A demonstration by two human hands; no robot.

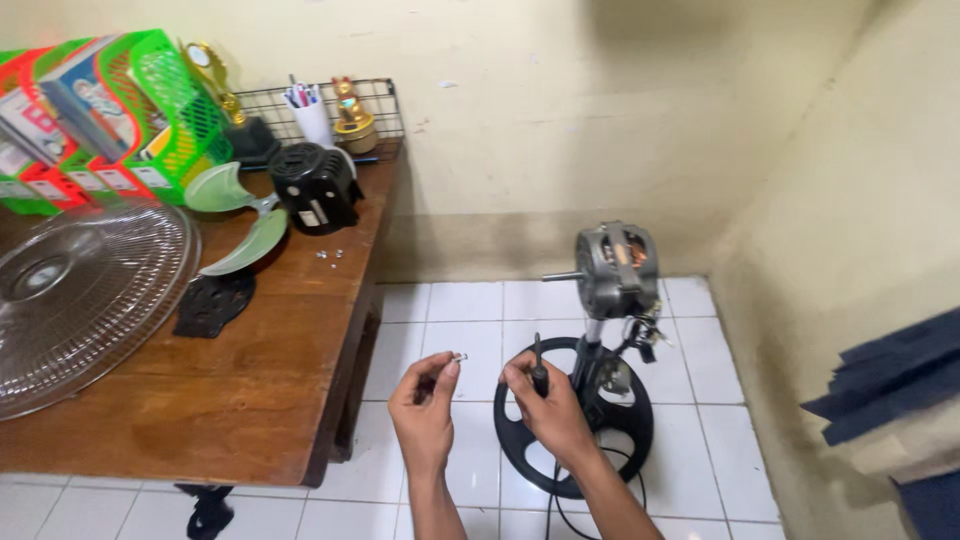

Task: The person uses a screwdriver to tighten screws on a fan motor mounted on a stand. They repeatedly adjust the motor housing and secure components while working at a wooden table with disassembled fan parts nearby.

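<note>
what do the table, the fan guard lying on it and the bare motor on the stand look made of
Table: wood, brown with visible grain, slightly glossy.
Fan guard: thin wire spokes, likely metal, pale and shiny.
Motor: grey metal casing, dull, with coppery windings showing through the openings.

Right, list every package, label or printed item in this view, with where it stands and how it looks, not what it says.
Printed box: far left of the wooden table, standing inside the green basket; rectangular, blue and white with a picture on its face.
White labels: along the lower fronts of the red and green baskets; small rectangles.
Label: on the black motor cover at the table's back; small, pale.
No screens or signs.
</note>
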